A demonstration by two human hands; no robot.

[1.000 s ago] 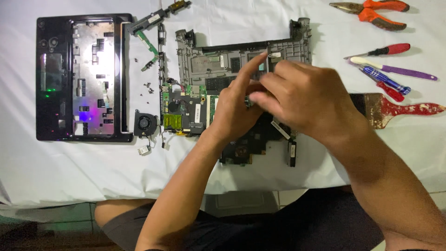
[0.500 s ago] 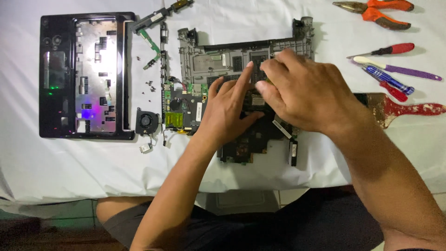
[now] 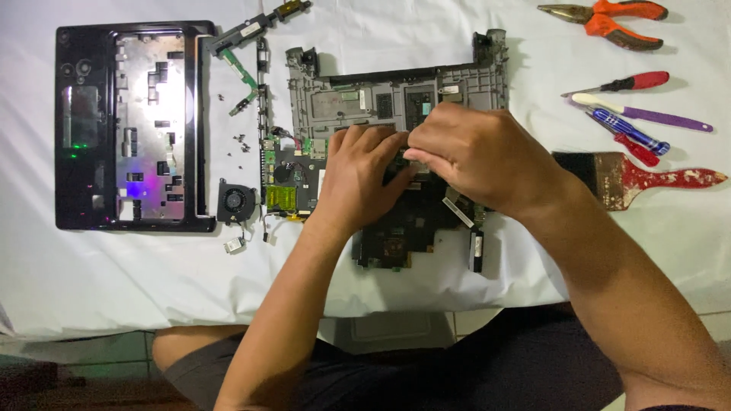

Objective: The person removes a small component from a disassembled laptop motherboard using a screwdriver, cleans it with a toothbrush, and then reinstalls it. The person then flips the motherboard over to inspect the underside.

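Note:
A dismantled laptop base lies on the white cloth: a grey plastic chassis (image 3: pixel 396 95) with a dark motherboard (image 3: pixel 396 232) sitting in it. My left hand (image 3: pixel 362 171) rests palm down on the middle of the board, fingers pressing on it. My right hand (image 3: pixel 472 156) comes in from the right, its fingers curled and pinched on a small part of the board where the two hands meet. What sits between the fingertips is hidden by the hands.
A black palm-rest cover (image 3: pixel 129 125) lies at the left, a small fan (image 3: pixel 234 202) and loose screws (image 3: pixel 240 143) beside the board. Pliers (image 3: pixel 609 15), screwdrivers (image 3: pixel 632 125) and a red-handled paintbrush (image 3: pixel 647 179) lie at the right. The table's front edge is near my lap.
Both hands have stayed on the board. My left hand's fingers have flattened onto it, and my right hand has closed in tighter against the left.

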